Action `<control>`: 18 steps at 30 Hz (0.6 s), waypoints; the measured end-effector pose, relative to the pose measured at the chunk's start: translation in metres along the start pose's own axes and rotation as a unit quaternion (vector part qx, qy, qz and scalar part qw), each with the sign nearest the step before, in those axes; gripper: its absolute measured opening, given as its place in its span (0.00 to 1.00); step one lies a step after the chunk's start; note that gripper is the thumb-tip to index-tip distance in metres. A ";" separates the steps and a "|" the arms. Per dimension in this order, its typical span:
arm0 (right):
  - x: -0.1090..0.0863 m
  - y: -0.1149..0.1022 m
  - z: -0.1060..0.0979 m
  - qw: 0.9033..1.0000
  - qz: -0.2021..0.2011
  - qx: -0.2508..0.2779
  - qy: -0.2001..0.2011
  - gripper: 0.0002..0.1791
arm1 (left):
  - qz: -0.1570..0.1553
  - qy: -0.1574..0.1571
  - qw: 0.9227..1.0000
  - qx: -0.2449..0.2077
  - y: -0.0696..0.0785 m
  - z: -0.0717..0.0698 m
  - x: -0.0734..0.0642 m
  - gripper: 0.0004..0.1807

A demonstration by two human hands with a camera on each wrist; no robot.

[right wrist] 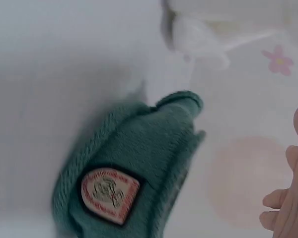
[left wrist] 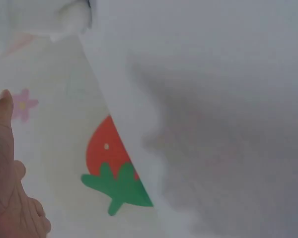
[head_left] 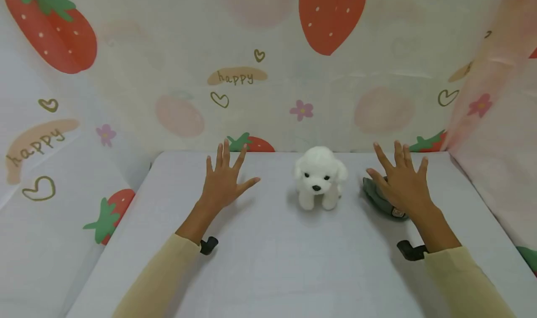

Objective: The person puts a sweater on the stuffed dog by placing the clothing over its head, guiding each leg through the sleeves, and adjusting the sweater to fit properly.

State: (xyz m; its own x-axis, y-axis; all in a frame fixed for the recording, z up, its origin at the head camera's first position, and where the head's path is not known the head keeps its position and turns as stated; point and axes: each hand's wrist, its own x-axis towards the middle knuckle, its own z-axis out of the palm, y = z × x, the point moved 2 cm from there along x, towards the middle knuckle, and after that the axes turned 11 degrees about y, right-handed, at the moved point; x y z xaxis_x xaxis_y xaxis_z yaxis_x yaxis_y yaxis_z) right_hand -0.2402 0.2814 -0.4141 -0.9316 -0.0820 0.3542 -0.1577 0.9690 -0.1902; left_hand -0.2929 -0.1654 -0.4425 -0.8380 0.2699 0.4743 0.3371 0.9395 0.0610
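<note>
A white plush dog [head_left: 319, 176] stands upright on the white table, facing the head camera. To its left my left hand [head_left: 222, 183] hovers with fingers spread, holding nothing. My right hand [head_left: 403, 185] is spread too, over a small green knitted garment [right wrist: 134, 168] with a red and white patch [right wrist: 109, 194]. In the head view that hand hides part of the green garment [head_left: 379, 201]. The right wrist view has the fingers at its right edge, apart from the garment. Part of the plush dog [right wrist: 198, 37] shows blurred at the top there.
The white table [head_left: 268, 271] ends at a cloth backdrop [head_left: 260, 108] printed with strawberries, hearts and flowers. Similar cloth [head_left: 54, 169] hangs along the left and right sides. Dark wrist mounts [head_left: 209, 245] show beneath both wrists.
</note>
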 end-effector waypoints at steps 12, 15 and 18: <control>-0.039 0.010 -0.038 0.999 -0.008 0.032 0.023 0.39 | 0.085 -0.025 0.996 -0.008 0.073 -0.029 -0.044 0.49; -0.049 0.013 -0.042 0.999 -0.002 0.035 0.027 0.40 | 0.113 -0.006 0.993 -0.017 0.091 -0.032 -0.055 0.42; -0.061 0.016 -0.042 0.999 0.004 0.038 0.031 0.40 | 0.146 0.005 0.988 -0.042 0.112 -0.035 -0.066 0.33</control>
State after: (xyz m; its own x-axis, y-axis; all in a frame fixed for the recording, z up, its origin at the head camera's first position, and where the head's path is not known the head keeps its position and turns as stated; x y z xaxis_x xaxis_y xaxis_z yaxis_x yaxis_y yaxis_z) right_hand -0.1722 0.3121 -0.3999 -0.9114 -0.0577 0.4074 -0.1770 0.9489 -0.2614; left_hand -0.1845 -0.0860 -0.4361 -0.6958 0.5244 0.4908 0.5988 0.8009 -0.0068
